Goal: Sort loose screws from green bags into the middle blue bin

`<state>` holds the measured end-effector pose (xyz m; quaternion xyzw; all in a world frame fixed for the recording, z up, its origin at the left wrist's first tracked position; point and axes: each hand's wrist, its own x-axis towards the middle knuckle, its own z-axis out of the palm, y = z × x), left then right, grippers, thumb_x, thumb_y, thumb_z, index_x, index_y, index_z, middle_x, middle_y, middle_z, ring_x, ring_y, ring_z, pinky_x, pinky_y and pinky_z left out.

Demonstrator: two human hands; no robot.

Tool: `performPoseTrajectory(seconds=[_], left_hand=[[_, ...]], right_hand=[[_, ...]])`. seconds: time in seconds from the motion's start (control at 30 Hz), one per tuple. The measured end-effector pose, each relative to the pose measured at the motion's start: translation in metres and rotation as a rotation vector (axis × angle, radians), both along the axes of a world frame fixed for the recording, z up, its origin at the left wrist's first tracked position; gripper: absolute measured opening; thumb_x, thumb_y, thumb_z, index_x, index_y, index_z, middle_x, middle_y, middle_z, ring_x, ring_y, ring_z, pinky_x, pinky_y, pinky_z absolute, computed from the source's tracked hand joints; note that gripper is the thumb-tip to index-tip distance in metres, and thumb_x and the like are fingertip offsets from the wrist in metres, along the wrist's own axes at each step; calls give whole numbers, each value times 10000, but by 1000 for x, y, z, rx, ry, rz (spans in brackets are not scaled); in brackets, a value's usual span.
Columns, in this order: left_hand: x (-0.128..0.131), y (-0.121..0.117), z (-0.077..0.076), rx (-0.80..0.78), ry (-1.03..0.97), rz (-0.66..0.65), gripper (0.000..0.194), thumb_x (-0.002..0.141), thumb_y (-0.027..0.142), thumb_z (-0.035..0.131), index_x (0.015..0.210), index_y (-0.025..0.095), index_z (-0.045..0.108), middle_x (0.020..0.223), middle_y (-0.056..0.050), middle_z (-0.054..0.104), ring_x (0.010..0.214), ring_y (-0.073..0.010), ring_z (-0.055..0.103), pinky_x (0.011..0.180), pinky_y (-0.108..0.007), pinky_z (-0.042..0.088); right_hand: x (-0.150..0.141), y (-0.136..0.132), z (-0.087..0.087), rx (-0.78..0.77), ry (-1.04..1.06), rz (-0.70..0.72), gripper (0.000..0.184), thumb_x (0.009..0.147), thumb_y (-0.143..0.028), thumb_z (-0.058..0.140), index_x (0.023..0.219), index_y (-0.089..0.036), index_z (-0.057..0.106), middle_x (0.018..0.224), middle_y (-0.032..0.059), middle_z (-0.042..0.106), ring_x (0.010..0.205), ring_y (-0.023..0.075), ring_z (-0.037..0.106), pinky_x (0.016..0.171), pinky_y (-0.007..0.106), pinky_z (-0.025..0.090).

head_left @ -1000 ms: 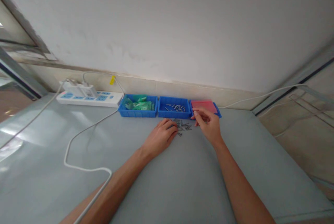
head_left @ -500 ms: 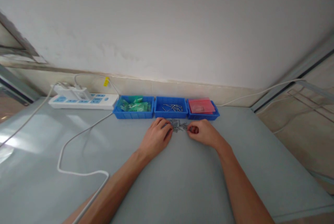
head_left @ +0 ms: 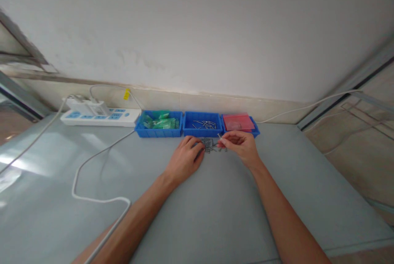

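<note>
A small pile of grey metal screws [head_left: 209, 144] lies on the table in front of the middle blue tray. My right hand [head_left: 238, 144] is raised just above the pile's right side, thumb and fingertips pinched on a screw [head_left: 219, 136] whose end sticks out to the left. At the pile's left edge rests my left hand [head_left: 186, 157], palm down, its fingers loosely bent and the thumb apart; nothing shows in it. More screws [head_left: 207, 125] lie scattered inside the middle blue tray [head_left: 202, 132].
A left blue tray [head_left: 158, 133] holds green plastic packets [head_left: 166, 123]; a right blue tray [head_left: 256, 131] holds red plastic bags [head_left: 238, 122]. A white power strip [head_left: 131, 118] with plugged-in chargers stands by the wall. Its white cable [head_left: 92, 199] crosses the table and passes over my left forearm.
My right hand has lifted off the pile with a screw between its fingertips. My left hand stays at the pile's left edge. The view has shifted slightly.
</note>
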<state>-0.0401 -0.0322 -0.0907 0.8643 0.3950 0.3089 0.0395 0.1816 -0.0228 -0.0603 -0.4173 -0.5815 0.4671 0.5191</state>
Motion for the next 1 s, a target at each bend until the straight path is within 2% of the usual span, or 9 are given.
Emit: performPoseTrajectory(seconds=[0.17,0.27,0.43,0.57,0.63,0.73,0.83,0.9,1.0], left_hand=[[0,0,0,0,-7,-8,161,999,196,511,987,166,669,1065,-101,670,1059,-260,559,965,-432,537],[0,-1,0,-3,-10,-31,162,1000,201,512,997,166,669,1065,-102,668,1060,-257,558,968,-431,534],[0,-2,2,-10,-6,-91,155,995,270,565,1019,184,692,1090,-99,669,1100,-258,562,998,-432,522],[0,-3,2,-28,2,-105,140,976,275,610,1026,182,703,1108,-97,674,1104,-261,565,993,-431,525],[0,-2,1,-37,-2,-103,139,975,267,610,1025,179,705,1099,-98,678,1088,-260,566,989,-435,527],[-1,-2,1,-46,-22,-89,131,973,256,608,1018,184,708,1088,-98,680,1083,-258,566,989,-438,528],[-1,-1,0,-54,-30,-67,117,965,245,616,1009,190,709,1080,-98,677,1078,-259,568,984,-439,529],[-1,-1,-1,-62,-26,-56,116,963,243,618,1007,184,708,1073,-100,675,1076,-260,569,988,-441,527],[0,0,-1,-72,-20,-47,116,963,242,617,1003,179,706,1066,-100,674,1073,-261,568,982,-438,529]], right_hand=[[-9,4,-4,-1,141,-44,193,684,-337,883,791,-218,775,708,18,778,646,182,751,645,288,613],[-13,5,-8,-36,119,-66,222,677,-371,885,785,-208,777,677,19,765,590,170,724,596,282,590],[-18,10,-14,-79,40,-105,300,690,-442,860,814,-185,770,704,45,770,622,192,730,633,317,602],[-23,13,-14,-60,-2,-140,272,725,-430,817,820,-184,748,735,56,772,664,207,741,663,323,607],[-22,11,-12,-22,-110,-141,229,766,-403,767,825,-183,742,738,58,766,650,205,730,638,317,595],[-16,5,-7,148,-483,-82,126,796,-277,706,873,-192,758,791,55,764,625,176,680,637,305,561],[-9,1,-6,314,-819,31,250,752,-134,695,978,-209,771,906,53,755,664,155,640,717,307,545],[-6,1,-9,332,-882,64,289,752,-89,672,1000,-202,768,917,58,730,678,150,630,703,292,538],[-7,3,-16,301,-841,63,242,790,-74,627,957,-182,763,881,59,699,646,138,617,644,270,532]])
